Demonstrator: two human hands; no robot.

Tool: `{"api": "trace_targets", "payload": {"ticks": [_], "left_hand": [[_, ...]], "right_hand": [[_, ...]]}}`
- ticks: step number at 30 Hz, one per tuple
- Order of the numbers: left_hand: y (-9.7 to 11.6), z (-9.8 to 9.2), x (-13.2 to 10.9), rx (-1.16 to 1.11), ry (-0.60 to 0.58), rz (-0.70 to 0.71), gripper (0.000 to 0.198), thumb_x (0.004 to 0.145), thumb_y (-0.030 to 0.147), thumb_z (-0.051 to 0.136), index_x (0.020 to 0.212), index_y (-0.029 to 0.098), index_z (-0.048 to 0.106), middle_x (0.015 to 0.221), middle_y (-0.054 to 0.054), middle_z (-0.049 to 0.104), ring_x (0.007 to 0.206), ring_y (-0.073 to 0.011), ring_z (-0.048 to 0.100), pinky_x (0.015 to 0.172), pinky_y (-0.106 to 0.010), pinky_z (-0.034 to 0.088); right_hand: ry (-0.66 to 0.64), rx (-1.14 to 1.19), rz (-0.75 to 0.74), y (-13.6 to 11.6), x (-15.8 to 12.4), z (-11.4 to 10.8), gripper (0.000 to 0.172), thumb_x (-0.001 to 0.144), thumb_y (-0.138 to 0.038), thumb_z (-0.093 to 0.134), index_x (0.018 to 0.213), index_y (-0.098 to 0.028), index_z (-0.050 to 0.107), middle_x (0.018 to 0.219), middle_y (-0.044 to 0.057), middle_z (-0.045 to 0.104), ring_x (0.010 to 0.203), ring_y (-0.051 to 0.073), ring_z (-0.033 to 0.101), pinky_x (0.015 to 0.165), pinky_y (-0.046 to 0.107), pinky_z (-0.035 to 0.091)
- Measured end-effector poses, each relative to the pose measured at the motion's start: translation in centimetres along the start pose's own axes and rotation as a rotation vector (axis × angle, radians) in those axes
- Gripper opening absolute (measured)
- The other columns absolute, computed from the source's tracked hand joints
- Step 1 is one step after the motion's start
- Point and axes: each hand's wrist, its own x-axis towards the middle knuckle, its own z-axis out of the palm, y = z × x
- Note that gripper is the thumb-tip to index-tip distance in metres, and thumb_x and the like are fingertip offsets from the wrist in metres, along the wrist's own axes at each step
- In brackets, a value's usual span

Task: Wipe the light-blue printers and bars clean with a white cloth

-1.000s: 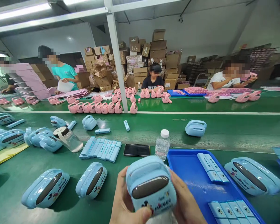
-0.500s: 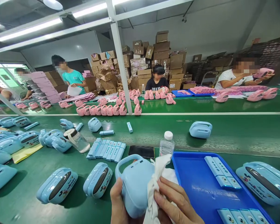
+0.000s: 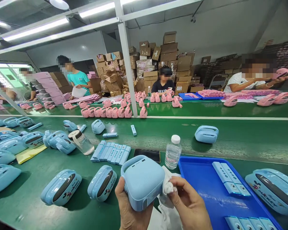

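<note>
My left hand [image 3: 132, 204] is closed around a light-blue plastic speaker-like case [image 3: 144, 182] with a loop handle, held tilted above the table, slots on its upper edge. My right hand [image 3: 190, 203] pinches a white cloth [image 3: 168, 188] against the right side of the case; part of the cloth hangs below. Left of my hands, two blue cases with dark oval panels and cartoon prints stand on the green table: a nearer one [image 3: 102, 183] and a farther-left one [image 3: 61, 187]. Behind the held case lies a black phone [image 3: 147, 155].
A blue tray [image 3: 196, 182] with light-blue bars [image 3: 230, 177] is at right, beside a blue case [image 3: 273, 190]. A water bottle [image 3: 173, 152], a tilted jar [image 3: 81, 142] and a row of blue bars [image 3: 111, 152] stand behind. Several people sit or stand across the bench among pink cases [image 3: 108, 111].
The held case has turned, so its slotted edge and lower side show more. The cloth has bunched down to its right side, and my right fingers now pinch it. The view shifted slightly.
</note>
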Motion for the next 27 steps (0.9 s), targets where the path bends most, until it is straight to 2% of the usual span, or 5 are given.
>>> {"api": "trace_targets", "payload": {"ticks": [3, 9, 13, 22, 27], "left_hand": [[0.8, -0.6, 0.0, -0.004, -0.032, 0.052, 0.083, 0.073, 0.084, 0.066, 0.14, 0.033, 0.068, 0.134, -0.005, 0.076, 0.139, -0.0428, 0.059, 0.099, -0.049, 0.061], [2.2, -1.4, 0.0, 0.099, -0.082, 0.121, 0.09, 0.063, 0.061, 0.087, 0.144, 0.028, 0.064, 0.146, -0.01, 0.068, 0.139, -0.0488, 0.056, 0.105, -0.053, 0.058], [2.0, -1.1, 0.2, 0.167, -0.179, 0.214, 0.094, 0.062, 0.068, 0.089, 0.145, 0.031, 0.062, 0.149, -0.012, 0.065, 0.145, -0.0494, 0.049, 0.112, -0.054, 0.052], [5.1, -1.3, 0.4, 0.945, -0.453, 0.219, 0.085, 0.062, 0.044, 0.096, 0.14, 0.025, 0.069, 0.14, -0.015, 0.071, 0.131, -0.046, 0.063, 0.116, -0.056, 0.047], [7.0, -0.2, 0.6, 0.997, -0.443, 0.295, 0.067, 0.066, 0.034, 0.092, 0.13, 0.024, 0.074, 0.114, -0.009, 0.08, 0.105, -0.0371, 0.074, 0.097, -0.044, 0.061]], "right_hand": [[0.011, 0.294, 0.293, -0.2, -0.3, 0.5, 0.027, 0.091, -0.053, 0.078, 0.103, -0.029, 0.073, 0.103, 0.003, 0.076, 0.092, 0.019, 0.071, 0.081, 0.024, 0.058], [0.032, 0.251, 0.148, 0.0, -0.3, 0.4, 0.028, 0.087, -0.053, 0.083, 0.095, -0.026, 0.076, 0.113, 0.006, 0.073, 0.102, 0.022, 0.069, 0.089, 0.026, 0.056], [0.002, 0.441, 0.362, 2.1, 0.1, 0.4, 0.035, 0.09, -0.053, 0.08, 0.117, -0.032, 0.075, 0.122, 0.007, 0.077, 0.102, 0.027, 0.075, 0.085, 0.036, 0.062], [0.237, 0.405, 0.469, 2.5, 0.4, -1.3, 0.049, 0.094, -0.061, 0.07, 0.138, -0.04, 0.066, 0.135, 0.002, 0.075, 0.108, 0.032, 0.077, 0.076, 0.041, 0.068], [0.136, 0.157, 0.318, 0.5, 0.1, -0.8, 0.046, 0.085, -0.068, 0.076, 0.108, -0.029, 0.081, 0.093, 0.006, 0.08, 0.083, 0.027, 0.074, 0.068, 0.031, 0.061]]}}
